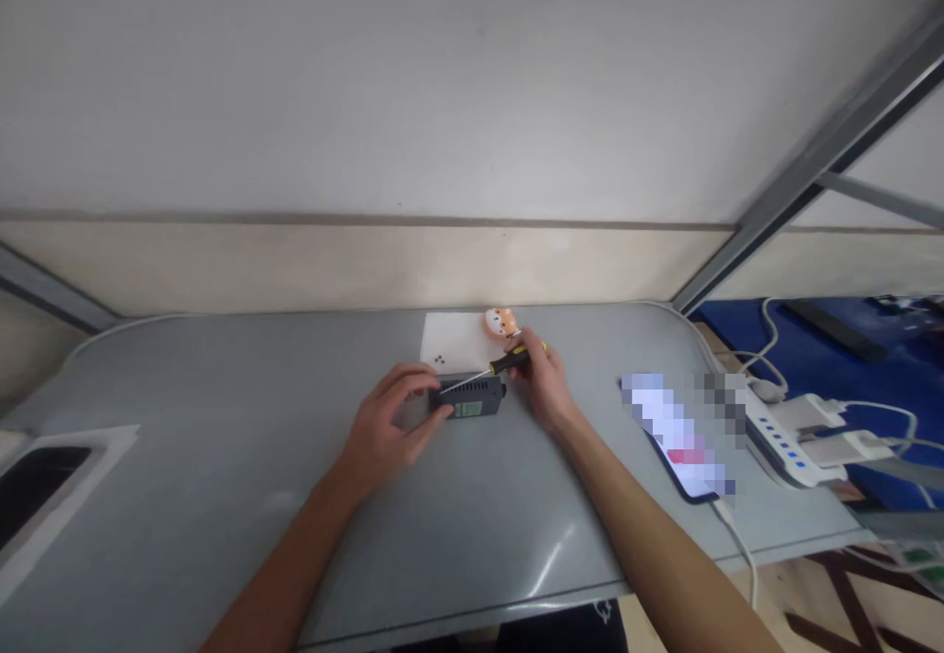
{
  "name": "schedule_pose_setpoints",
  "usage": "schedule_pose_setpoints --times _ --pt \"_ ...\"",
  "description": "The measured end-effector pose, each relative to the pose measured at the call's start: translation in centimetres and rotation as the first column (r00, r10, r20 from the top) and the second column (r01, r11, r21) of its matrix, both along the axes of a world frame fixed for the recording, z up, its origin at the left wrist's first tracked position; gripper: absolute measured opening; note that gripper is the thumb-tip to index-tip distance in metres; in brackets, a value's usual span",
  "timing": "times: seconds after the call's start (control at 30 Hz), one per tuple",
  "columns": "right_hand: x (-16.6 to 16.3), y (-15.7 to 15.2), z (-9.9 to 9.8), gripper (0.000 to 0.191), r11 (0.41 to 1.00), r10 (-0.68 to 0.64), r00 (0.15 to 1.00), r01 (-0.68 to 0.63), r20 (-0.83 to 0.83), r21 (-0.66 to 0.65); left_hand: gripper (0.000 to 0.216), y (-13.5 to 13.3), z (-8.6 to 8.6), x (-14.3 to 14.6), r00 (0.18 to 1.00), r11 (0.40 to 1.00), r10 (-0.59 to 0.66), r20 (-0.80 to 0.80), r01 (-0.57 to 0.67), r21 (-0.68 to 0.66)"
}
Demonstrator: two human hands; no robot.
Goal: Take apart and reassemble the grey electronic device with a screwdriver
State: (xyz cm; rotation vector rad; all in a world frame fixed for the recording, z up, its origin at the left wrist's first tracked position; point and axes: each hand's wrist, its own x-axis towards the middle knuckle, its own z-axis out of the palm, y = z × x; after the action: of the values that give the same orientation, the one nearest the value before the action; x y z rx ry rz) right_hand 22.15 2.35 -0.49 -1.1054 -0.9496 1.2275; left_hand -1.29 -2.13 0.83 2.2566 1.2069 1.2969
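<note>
A small dark box with vent slots and a greenish label (469, 408) rests on the grey table. My left hand (394, 417) grips its left end between thumb and fingers. In my right hand (542, 378) is a screwdriver (508, 360) with a black and yellow handle, my fingers closed around it. Its thin shaft slants down to the left, and the tip is at the box's left end near my left fingers. Whether the tip sits in a screw is too small to tell. Several tiny dark screws (441, 359) lie on a white sheet (461, 333) just behind the box.
An orange and white animal-faced object (501, 323) sits on the sheet's right side. To the right lie a lit phone (675, 442) on a cable and a white power strip (786, 442) with chargers. A white-bordered dark object (44, 486) is at the far left. A wall stands behind.
</note>
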Motion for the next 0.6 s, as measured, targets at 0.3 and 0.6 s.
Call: schedule_pose_setpoints --times 0.3,0.6 --pt "-0.1 0.5 -0.7 0.05 0.994 -0.107 0.993 0.106 0.059 0.009 0.011 0.1 -0.2 -0.7 0.995 0.975 -0.015 -0.095 0.036 0.217" --pt "-0.6 0.5 -1.0 0.045 0.993 -0.051 0.956 0.018 0.288 0.116 0.011 0.2 -0.2 -0.7 0.999 0.993 -0.04 -0.036 0.044 0.108"
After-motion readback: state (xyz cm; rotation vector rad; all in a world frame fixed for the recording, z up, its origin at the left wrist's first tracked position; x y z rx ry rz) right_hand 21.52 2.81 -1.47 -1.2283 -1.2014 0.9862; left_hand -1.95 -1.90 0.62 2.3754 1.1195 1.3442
